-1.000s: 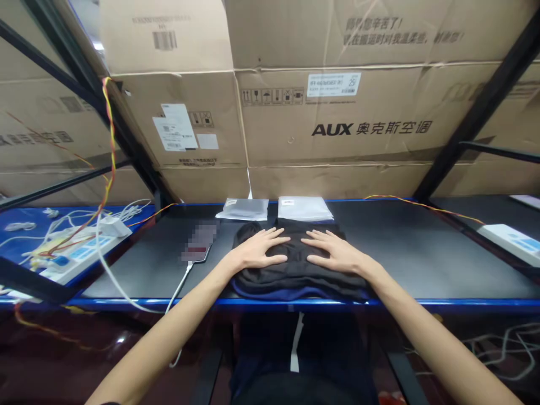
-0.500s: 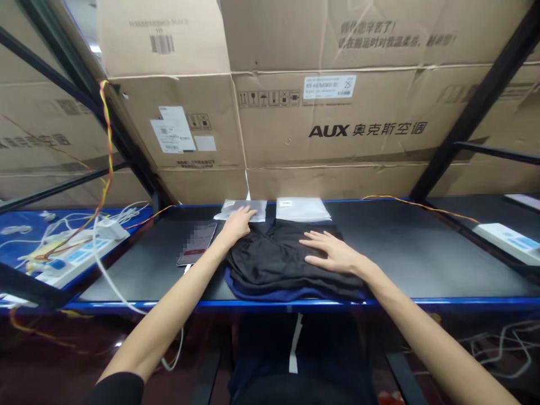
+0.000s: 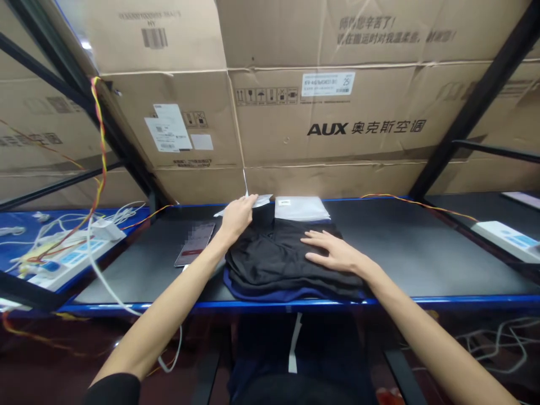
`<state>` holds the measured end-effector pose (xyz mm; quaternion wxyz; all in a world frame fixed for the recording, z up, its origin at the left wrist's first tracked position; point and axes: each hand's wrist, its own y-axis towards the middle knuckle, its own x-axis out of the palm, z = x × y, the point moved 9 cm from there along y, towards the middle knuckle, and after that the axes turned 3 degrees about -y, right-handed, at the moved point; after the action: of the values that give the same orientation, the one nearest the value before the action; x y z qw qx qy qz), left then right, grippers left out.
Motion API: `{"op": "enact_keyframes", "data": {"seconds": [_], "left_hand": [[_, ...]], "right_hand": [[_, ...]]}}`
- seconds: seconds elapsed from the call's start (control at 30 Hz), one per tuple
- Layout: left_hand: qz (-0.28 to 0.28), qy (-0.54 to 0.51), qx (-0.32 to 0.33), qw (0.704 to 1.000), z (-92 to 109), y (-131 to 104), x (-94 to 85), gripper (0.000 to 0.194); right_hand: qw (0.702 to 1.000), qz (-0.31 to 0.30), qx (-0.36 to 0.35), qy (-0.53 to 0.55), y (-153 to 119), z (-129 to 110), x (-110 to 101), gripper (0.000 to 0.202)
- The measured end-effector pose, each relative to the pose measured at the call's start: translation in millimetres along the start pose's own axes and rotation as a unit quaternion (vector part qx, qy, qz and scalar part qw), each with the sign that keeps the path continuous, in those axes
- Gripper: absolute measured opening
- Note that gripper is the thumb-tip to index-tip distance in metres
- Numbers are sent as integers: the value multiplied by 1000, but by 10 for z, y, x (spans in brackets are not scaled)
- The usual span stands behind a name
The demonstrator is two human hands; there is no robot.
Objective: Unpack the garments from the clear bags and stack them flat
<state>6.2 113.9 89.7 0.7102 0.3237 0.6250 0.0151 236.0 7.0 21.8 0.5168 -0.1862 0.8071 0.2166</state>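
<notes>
A black garment (image 3: 270, 261) lies folded on the dark shelf, with dark blue cloth (image 3: 270, 295) showing under its front edge. My right hand (image 3: 331, 251) rests on the garment's right part, fingers spread. At the back left, my left hand (image 3: 239, 218) is closed on a thin translucent packet (image 3: 263, 200), which is partly hidden behind the hand and looks lifted and tilted. Another translucent packet (image 3: 302, 208) with a small label lies flat behind the garment, to the right of the first one.
A phone (image 3: 195, 243) lies left of the garment, with a white cable running past the shelf's front edge. Power strips (image 3: 76, 260) with tangled cables are at the left, another (image 3: 508, 242) at the right. Cardboard (image 3: 337, 146) stands behind, between black metal posts.
My left hand has closed on the left packet, which lay flatter under my fingers before and is now raised and bent. My right hand stays on the garment. The view has shifted slightly.
</notes>
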Motion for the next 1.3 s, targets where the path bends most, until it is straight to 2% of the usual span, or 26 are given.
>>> {"op": "enact_keyframes", "data": {"seconds": [0.1, 0.17, 0.3, 0.37, 0.43, 0.53, 0.63, 0.7, 0.77, 0.83, 0.97, 1.07, 1.17, 1.3], "left_hand": [[30, -23, 59, 998, 467, -109, -207, 53], [30, -39, 103, 994, 809, -220, -229, 54], [-47, -76, 164, 982, 1351, -448, 49, 58], [-93, -89, 178, 976, 1496, -526, 220, 57], [-119, -99, 179, 971, 1544, -557, 318, 52], [-131, -140, 190, 963, 1517, -550, 298, 45], [-136, -240, 205, 939, 1395, -521, 136, 44], [-117, -308, 191, 925, 1196, -477, -20, 39], [-81, -353, 162, 918, 909, -433, -167, 35], [-78, -371, 151, 913, 643, -429, -225, 37], [-131, -335, 170, 917, 316, -526, -104, 40], [-136, -332, 147, 922, 186, -590, 38, 36], [-115, -354, 115, 921, 142, -617, 118, 25], [-85, -381, 131, 912, 197, -632, 52, 16]], "right_hand": [[999, 40, 11, 8, -13, 60, -74, 53], [997, 80, 16, 6, -24, 113, -145, 47], [987, 162, 19, -6, -59, 219, -284, 39], [986, 164, 24, -11, -61, 267, -286, 38], [990, 141, 29, -15, -49, 300, -245, 37], [992, 116, 37, -19, -38, 320, -206, 38], [993, 111, 46, -15, -38, 323, -205, 39], [993, 110, 49, -12, -39, 322, -209, 38], [993, 112, 47, -11, -41, 317, -213, 38], [993, 112, 44, -12, -41, 311, -215, 38], [993, 111, 46, -13, -40, 308, -220, 38], [992, 112, 50, -12, -40, 305, -228, 37], [992, 111, 50, -14, -40, 308, -220, 38], [992, 112, 48, -17, -41, 342, -198, 39]]}}
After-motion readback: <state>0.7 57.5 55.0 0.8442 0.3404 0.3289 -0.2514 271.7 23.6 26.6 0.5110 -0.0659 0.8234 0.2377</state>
